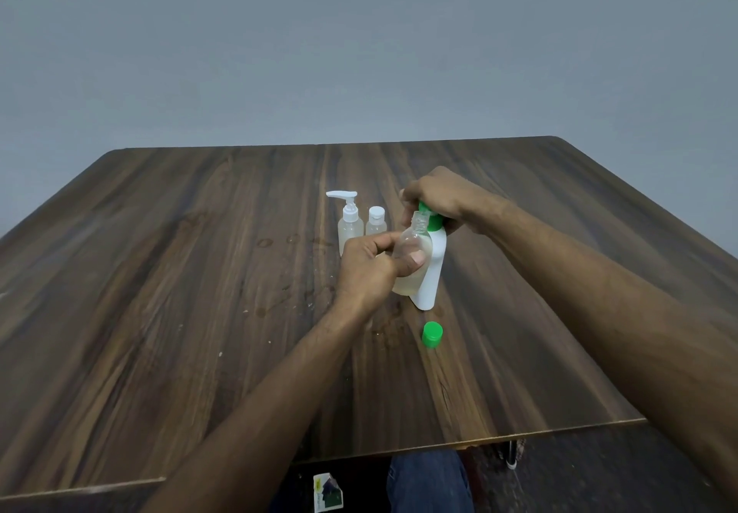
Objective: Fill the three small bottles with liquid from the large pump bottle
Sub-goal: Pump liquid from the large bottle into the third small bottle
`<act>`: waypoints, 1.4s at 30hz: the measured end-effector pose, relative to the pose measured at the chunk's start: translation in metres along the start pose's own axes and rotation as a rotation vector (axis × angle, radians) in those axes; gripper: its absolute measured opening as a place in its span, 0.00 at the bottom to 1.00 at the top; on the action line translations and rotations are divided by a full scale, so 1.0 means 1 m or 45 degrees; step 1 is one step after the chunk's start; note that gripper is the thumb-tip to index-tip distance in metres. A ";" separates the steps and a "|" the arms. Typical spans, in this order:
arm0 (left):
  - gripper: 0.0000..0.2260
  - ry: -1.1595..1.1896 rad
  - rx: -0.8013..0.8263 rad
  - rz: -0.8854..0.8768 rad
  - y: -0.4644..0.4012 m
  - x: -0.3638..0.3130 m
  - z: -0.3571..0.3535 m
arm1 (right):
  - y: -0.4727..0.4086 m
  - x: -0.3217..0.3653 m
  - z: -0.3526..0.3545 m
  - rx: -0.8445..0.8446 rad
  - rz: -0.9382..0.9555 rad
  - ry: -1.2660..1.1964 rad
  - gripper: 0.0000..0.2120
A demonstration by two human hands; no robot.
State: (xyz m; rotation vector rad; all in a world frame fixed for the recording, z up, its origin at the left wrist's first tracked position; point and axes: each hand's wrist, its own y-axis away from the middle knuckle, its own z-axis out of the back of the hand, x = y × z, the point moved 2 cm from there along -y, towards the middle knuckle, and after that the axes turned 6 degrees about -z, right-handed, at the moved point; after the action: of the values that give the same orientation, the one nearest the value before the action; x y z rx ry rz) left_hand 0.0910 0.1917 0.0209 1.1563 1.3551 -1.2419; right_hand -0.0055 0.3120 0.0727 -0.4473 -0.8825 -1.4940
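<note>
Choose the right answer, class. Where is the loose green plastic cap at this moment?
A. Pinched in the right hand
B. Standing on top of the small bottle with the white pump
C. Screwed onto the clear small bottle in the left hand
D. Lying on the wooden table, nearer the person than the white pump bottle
D: the loose green plastic cap lies on the dark wooden table, apart from the tall white pump bottle, touched by neither hand.

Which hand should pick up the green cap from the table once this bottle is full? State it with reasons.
Probably the right hand. The green cap lies on its side of the large pump bottle, and it only presses the pump. The left hand grips the small bottle, which is open.
</note>
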 end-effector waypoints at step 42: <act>0.10 0.009 -0.005 0.011 -0.001 0.002 0.001 | 0.006 0.003 0.003 0.078 -0.015 -0.049 0.19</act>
State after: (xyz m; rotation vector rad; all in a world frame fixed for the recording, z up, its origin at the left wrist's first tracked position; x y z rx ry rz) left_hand 0.0896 0.1905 0.0193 1.1642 1.3557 -1.2294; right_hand -0.0005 0.3125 0.0785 -0.4276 -0.9599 -1.4697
